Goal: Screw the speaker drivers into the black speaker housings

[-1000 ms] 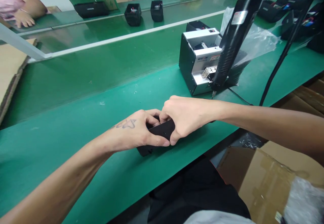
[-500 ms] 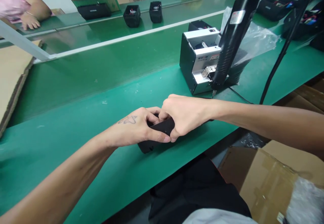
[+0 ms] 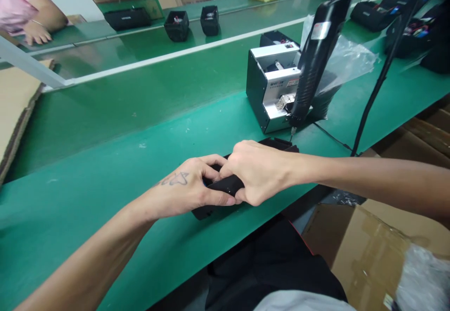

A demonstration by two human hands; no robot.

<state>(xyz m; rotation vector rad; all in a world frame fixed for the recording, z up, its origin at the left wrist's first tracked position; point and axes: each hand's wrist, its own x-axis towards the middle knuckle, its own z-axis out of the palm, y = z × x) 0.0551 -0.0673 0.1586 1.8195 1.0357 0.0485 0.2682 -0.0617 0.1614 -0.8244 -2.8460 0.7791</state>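
Observation:
A black plastic housing [image 3: 228, 185], long and box-like, lies on the green work surface under both my hands. My left hand [image 3: 190, 182] grips its near wall, with the thumb outside and the fingers over the inner side. Close beside it, my right hand [image 3: 255, 170] is closed on the same wall, its thumb near my left thumb. Most of the housing's inside is hidden by my fingers. Its far end shows past my right wrist, below the tip of a hanging black electric screwdriver [image 3: 319, 57].
A screw feeder [image 3: 274, 90] stands behind my right hand. Black housings [image 3: 176, 26] sit on the far belt. Across it rests a co-worker's hand [image 3: 37, 33]. Cardboard [image 3: 17, 109] lies at left; an open carton [image 3: 372, 250] stands below the edge at right. A black cable [image 3: 386, 67] hangs at right.
The view has shifted slightly, so my hands and the housing sit a little lower in it. More of the housing's far end shows. Both hands keep their grip.

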